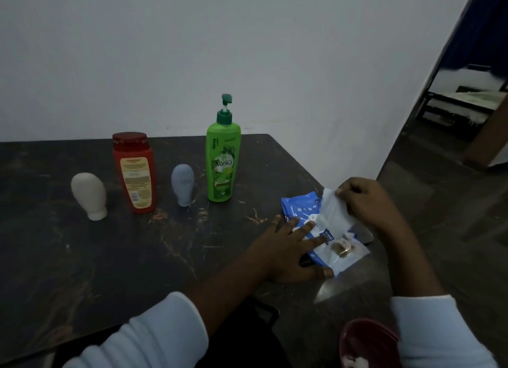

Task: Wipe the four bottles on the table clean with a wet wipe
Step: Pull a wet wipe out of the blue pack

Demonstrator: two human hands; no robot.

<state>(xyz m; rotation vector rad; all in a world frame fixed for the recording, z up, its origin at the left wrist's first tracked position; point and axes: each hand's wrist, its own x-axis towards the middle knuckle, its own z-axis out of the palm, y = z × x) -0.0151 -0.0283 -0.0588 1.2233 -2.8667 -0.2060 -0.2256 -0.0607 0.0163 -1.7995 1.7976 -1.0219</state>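
Note:
Four bottles stand in a row on the dark table (82, 257): a cream squeeze bottle (89, 195), a red bottle (134, 172), a small grey-blue bottle (182, 184) and a green pump bottle (223, 158). Near the table's right corner lies a blue and white wet wipe pack (330, 246). My left hand (288, 249) lies flat on the pack with its fingers spread, pressing it down. My right hand (365, 202) pinches a white wet wipe (334, 213) that sticks up out of the pack.
A white wall runs behind the table. To the right the floor drops away towards a doorway (467, 92) with furniture beyond. A dark red object (365, 343) sits low at the bottom right, beside my right sleeve.

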